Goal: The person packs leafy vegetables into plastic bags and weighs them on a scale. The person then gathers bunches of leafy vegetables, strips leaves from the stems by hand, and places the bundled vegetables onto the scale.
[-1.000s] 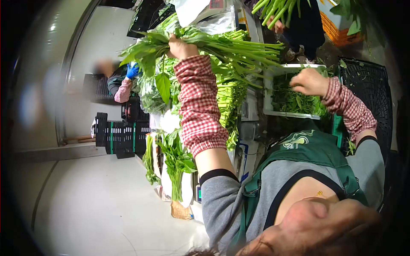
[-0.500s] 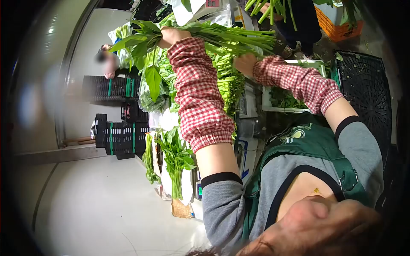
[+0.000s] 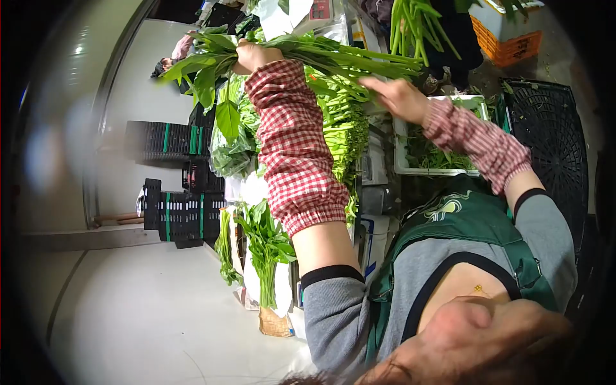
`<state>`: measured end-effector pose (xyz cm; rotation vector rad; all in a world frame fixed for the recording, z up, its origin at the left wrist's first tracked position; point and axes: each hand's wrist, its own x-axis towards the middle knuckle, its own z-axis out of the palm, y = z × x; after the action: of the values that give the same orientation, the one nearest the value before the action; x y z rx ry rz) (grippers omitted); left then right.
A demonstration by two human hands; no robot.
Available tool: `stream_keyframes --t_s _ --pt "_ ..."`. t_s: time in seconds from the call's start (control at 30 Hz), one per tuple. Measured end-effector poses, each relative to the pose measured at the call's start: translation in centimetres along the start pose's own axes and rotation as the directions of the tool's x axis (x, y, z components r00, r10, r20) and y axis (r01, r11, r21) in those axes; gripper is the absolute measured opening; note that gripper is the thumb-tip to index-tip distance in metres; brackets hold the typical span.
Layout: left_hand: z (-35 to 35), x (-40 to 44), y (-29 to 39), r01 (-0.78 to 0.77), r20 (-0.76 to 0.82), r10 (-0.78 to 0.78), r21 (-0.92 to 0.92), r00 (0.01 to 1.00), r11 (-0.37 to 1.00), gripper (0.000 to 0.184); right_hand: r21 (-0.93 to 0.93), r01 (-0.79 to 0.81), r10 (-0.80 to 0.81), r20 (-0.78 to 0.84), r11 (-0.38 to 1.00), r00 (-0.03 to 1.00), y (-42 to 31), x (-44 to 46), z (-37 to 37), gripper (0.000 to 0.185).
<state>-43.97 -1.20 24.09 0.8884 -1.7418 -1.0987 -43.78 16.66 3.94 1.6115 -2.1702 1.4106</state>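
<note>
Closed around a leafy bunch [image 3: 321,51] at twelve o'clock, the left hand [image 3: 255,58] grips near the leaves [image 3: 227,120], apparently leaving the stems [image 3: 378,63] free; the right hand [image 3: 405,100] hovers beside them, grip unclear; white tray [image 3: 436,171] at four o'clock.

The leaves [image 3: 206,67] lie left of the left hand's grip [image 3: 255,58]; the stems [image 3: 362,59] run right, over piled vegetables [image 3: 343,125], toward the right hand [image 3: 399,97]. Farther right sits a tub [image 3: 436,171]; left of the grip, stacked crates [image 3: 183,208].
</note>
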Motion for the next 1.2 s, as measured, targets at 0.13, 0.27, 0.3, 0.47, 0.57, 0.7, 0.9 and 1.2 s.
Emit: stream_keyframes --t_s 0.13,0.27,0.3,0.47,0.57,0.7,0.9,1.2 --pt "-0.3 -0.8 0.7 -0.089 0.040 0.084 0.175 0.996 0.981 0.023 -0.348 -0.103 0.128 0.047 0.932 0.991 1.4 4.0 -0.2 0.023" --pt "-0.7 -1.8 1.8 -0.242 0.148 0.193 0.506 0.970 0.828 0.018 -0.534 0.065 -0.093 -0.025 0.843 0.995 4.5 4.9 0.8 0.019" --pt "-1.0 -2.1 2.3 -0.286 0.189 0.215 0.584 0.958 0.760 0.018 -0.534 0.070 -0.095 -0.019 0.843 0.995 5.0 4.9 0.9 0.019" --pt "-1.6 -1.7 3.8 -0.325 0.234 0.225 0.699 0.946 0.638 0.024 -0.282 -0.056 0.042 -0.057 0.958 0.997 5.0 4.4 -0.3 0.021" --pt "-1.5 -1.2 4.0 -0.302 0.217 0.211 0.728 0.953 0.616 0.033 -0.225 0.039 -0.088 -0.214 0.974 0.973 4.7 2.5 -0.5 0.021" --pt "-1.3 -1.6 4.2 -0.240 0.157 0.181 0.656 0.971 0.716 0.034 -0.186 0.130 -0.190 -0.355 0.974 0.915 0.4 -2.1 1.5 0.051" --pt "-2.2 -2.6 5.1 -0.265 0.183 0.200 0.789 0.963 0.554 0.026 0.136 -0.239 0.261 -0.179 0.962 0.949 -0.6 -3.3 6.8 0.069" --pt "-2.1 1.6 2.6 -0.221 0.142 0.172 0.712 0.975 0.666 0.023 0.871 -0.487 0.695 0.312 0.062 0.648 0.3 4.5 6.5 0.066"
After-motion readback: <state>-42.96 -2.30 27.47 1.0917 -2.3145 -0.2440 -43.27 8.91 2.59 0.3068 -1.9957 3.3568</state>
